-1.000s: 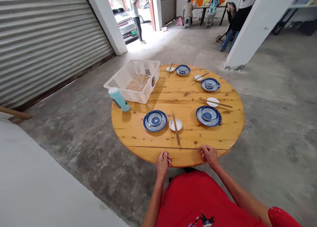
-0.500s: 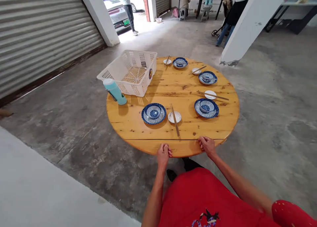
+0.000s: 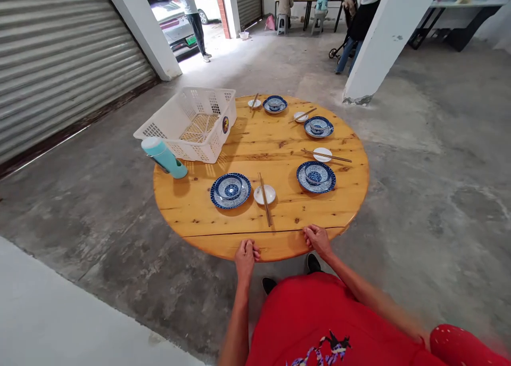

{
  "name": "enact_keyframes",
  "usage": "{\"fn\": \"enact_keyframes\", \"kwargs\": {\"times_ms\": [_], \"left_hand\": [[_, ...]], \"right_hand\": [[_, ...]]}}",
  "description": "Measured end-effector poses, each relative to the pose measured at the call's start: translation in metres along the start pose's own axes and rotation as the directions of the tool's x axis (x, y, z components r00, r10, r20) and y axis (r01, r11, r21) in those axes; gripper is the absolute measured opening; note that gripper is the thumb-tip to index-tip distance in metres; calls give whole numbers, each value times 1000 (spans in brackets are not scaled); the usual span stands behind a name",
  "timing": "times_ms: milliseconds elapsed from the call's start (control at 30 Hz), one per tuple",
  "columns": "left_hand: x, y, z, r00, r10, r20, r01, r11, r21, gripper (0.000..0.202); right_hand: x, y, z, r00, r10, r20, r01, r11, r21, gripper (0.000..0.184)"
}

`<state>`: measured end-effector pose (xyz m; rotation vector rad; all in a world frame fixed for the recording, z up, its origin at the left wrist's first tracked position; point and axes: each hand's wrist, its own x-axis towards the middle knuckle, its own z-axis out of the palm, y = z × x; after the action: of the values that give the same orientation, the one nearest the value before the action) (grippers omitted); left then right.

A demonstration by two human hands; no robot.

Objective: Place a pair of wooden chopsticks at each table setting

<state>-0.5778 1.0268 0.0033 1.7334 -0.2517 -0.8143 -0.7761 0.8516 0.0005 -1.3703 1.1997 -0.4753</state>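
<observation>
My left hand (image 3: pixel 247 254) is at the near edge of the round wooden table (image 3: pixel 279 242), its fingers curled together with nothing visible in them. Farther right along that edge, my right hand (image 3: pixel 316 237) is likewise closed and seems to hold nothing. Beyond my hands, chopsticks (image 3: pixel 265 201) lie across a small white dish (image 3: pixel 270 194). To their left a blue-patterned bowl (image 3: pixel 230 187) sits on a matching plate (image 3: pixel 215 198). Another bowl (image 3: pixel 316 173) on a plate (image 3: pixel 315 188) stands at the right, with a white dish (image 3: pixel 322 154) and chopsticks (image 3: pixel 343 159) behind it.
A white plastic basket (image 3: pixel 205 152) and a light-blue bottle (image 3: pixel 170 161) stand at the table's left side. Two more plates with bowls (image 3: pixel 318 125) lie toward the far right edge. A white pillar (image 3: pixel 383 46) and several people are beyond the table.
The view has shifted, so the table and its settings appear farther left. Both hands stay closed at the table edge; the dishes, chopsticks, basket and bottle keep their places.
</observation>
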Motion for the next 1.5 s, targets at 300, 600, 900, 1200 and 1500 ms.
{"fn": "enact_keyframes", "kwargs": {"times_ms": [300, 600, 900, 1200, 1500], "left_hand": [[0, 6, 16, 982, -4, -189, 19, 997, 78, 38], [-10, 3, 42, 893, 86, -442, -33, 992, 126, 26], [-16, 0, 55, 861, 136, -490, -38, 978, 205, 22], [-14, -3, 54, 854, 136, -502, -48, 982, 185, 24], [-14, -2, 51, 860, 138, -491, -48, 980, 192, 23]], "right_hand": [[9, -4, -33, 909, 7, 417, -16, 1000, 18, 29], [28, 5, -89, 974, -129, 188, 136, 990, -28, 30], [54, 8, -124, 998, -63, 6, 63, 998, 27, 34], [62, 15, -123, 997, -5, -71, 12, 994, 105, 37], [64, 18, -122, 994, -9, -113, 20, 996, 92, 36]]}}
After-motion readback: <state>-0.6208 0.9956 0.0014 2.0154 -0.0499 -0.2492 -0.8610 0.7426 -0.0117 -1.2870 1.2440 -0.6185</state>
